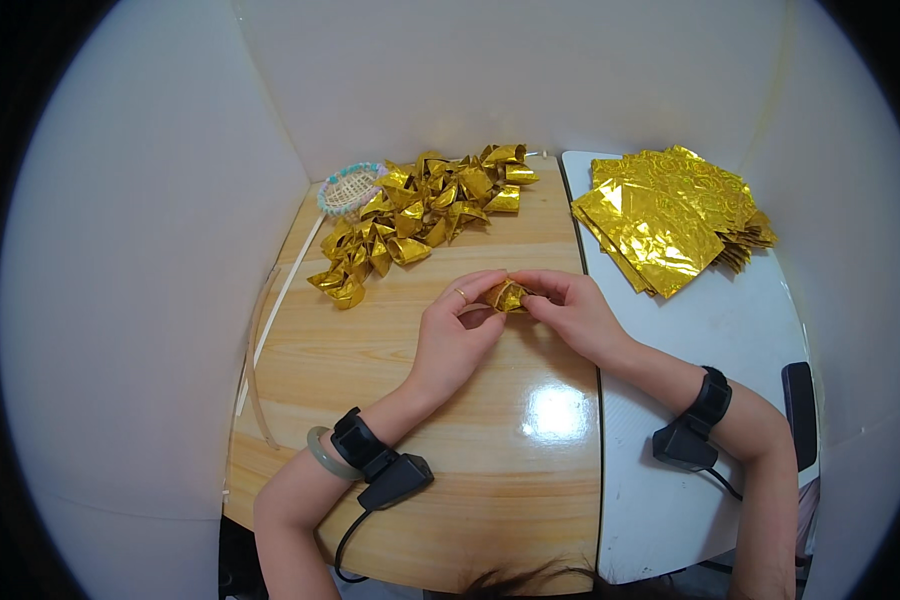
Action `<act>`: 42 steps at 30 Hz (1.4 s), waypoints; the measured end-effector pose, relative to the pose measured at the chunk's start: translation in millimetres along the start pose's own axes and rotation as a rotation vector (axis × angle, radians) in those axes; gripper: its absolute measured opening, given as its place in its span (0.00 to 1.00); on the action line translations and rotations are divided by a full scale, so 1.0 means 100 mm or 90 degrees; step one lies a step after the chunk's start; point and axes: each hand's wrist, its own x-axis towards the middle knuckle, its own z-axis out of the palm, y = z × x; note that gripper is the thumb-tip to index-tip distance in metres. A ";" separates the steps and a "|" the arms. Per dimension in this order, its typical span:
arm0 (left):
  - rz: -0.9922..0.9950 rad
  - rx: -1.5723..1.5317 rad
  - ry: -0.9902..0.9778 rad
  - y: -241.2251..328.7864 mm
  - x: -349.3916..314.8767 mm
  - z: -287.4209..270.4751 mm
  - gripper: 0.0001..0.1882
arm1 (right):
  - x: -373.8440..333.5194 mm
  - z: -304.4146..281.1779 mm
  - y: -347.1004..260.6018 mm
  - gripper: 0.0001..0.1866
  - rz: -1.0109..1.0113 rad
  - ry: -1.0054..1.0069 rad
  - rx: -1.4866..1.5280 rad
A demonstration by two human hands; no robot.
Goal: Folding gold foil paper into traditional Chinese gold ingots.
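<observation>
Between my two hands is a small folded piece of gold foil paper (510, 296), held over the wooden table near its seam with the white one. My left hand (460, 325) pinches its left side, fingers curled behind and thumb in front. On the other side my right hand (575, 310) grips it, the thumb pressed onto the fold. Beyond my left hand lies a heap of folded gold paper ingots (435, 200). To the right, a fanned stack of flat gold foil sheets (660, 225) rests on the white table.
A small woven round piece edged with turquoise and pink beads (350, 190) sits behind the heap. A thin white strip (280, 315) runs along the wooden table's (420, 370) left side. At the white table's (690, 330) right edge lies a dark phone-like slab (799, 415). Pale walls enclose the sides and back.
</observation>
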 end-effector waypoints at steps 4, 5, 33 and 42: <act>-0.009 0.010 -0.009 -0.01 0.00 -0.02 0.23 | -0.02 0.03 -0.08 0.19 -0.003 0.011 -0.045; -0.011 0.007 -0.009 -0.01 0.00 -0.02 0.23 | -0.01 0.02 -0.08 0.19 -0.003 0.011 -0.045; -0.154 -0.061 -0.010 -0.17 0.03 -0.03 0.15 | -0.01 0.04 0.05 0.28 -0.215 -0.056 -0.392; -0.148 -0.089 -0.031 -0.22 0.05 -0.05 0.13 | -0.04 0.04 -0.15 0.23 -0.048 0.029 -0.191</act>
